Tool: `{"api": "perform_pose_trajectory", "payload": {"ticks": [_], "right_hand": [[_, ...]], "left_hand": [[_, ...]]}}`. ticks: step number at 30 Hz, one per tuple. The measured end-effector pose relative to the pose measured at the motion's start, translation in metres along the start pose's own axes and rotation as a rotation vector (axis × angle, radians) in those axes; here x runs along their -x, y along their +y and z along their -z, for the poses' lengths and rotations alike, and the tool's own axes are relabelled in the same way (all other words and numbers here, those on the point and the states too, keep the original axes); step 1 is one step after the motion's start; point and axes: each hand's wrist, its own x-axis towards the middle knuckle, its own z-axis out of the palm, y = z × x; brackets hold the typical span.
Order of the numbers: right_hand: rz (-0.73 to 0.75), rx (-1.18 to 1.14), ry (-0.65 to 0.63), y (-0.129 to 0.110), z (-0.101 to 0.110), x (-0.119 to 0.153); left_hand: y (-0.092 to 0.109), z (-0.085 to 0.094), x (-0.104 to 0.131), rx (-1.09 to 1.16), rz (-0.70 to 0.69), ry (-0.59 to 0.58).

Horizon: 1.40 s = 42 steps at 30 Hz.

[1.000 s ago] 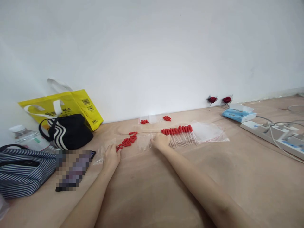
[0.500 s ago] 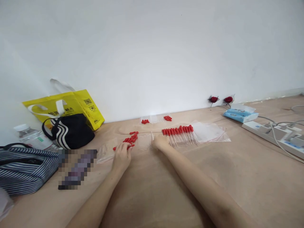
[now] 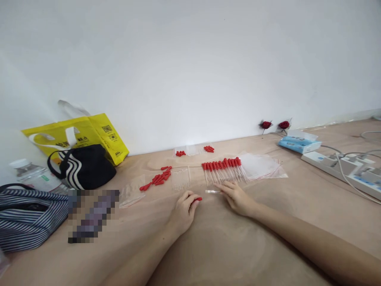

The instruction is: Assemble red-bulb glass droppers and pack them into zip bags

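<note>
My left hand (image 3: pixel 185 210) pinches a small red piece (image 3: pixel 197 199) between thumb and fingers. To its right, my right hand (image 3: pixel 236 197) lies with fingers stretched near a thin clear stick (image 3: pixel 212 191) on the table; whether its fingertips touch the stick I cannot tell. Beyond that hand lies a row of red-topped clear sticks (image 3: pixel 222 165). Several clear sticks (image 3: pixel 180 179) without red tops lie side by side in the middle. Left of them is a loose pile of red pieces (image 3: pixel 157 178).
Two small red groups rest on a clear bag (image 3: pixel 193 149) by the wall. A yellow bag (image 3: pixel 98 131), black pouch (image 3: pixel 95 167), bottle (image 3: pixel 34 174) and striped bag (image 3: pixel 32 214) stand left. Tissues (image 3: pixel 299 143) and a power strip (image 3: pixel 342 169) are right.
My left hand has moved right and nearer from the red pile, now with a red piece in it. My right hand has left the bare sticks, moving right and nearer, its fingers now spread.
</note>
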Motion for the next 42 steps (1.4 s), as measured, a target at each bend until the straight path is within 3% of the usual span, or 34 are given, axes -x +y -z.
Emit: {"api": "perform_pose_trajectory", "payload": {"ticks": [9,19,23,29,35,42], "right_hand": [[0.042,-0.061,-0.004,-0.020,-0.009,-0.002],[0.071,-0.124,0.011,-0.034,-0.011,-0.001],[0.074,-0.146,-0.020,-0.035,-0.010,-0.001],[0.128,-0.127,-0.085,-0.029,-0.004,0.000],[0.156,-0.039,-0.060,-0.028,-0.006,-0.002],[0.142,-0.048,-0.078,-0.034,-0.012,-0.005]], "left_hand": [[-0.003,0.001,0.001,0.045,0.031,-0.003],[-0.004,-0.001,0.001,0.208,0.165,0.035],[-0.004,-0.001,0.002,0.150,0.122,0.051],[0.002,0.003,0.006,0.075,0.000,-0.018],[0.005,0.002,0.008,-0.047,-0.151,-0.042],[0.004,0.002,0.008,-0.063,-0.212,-0.047]]}}
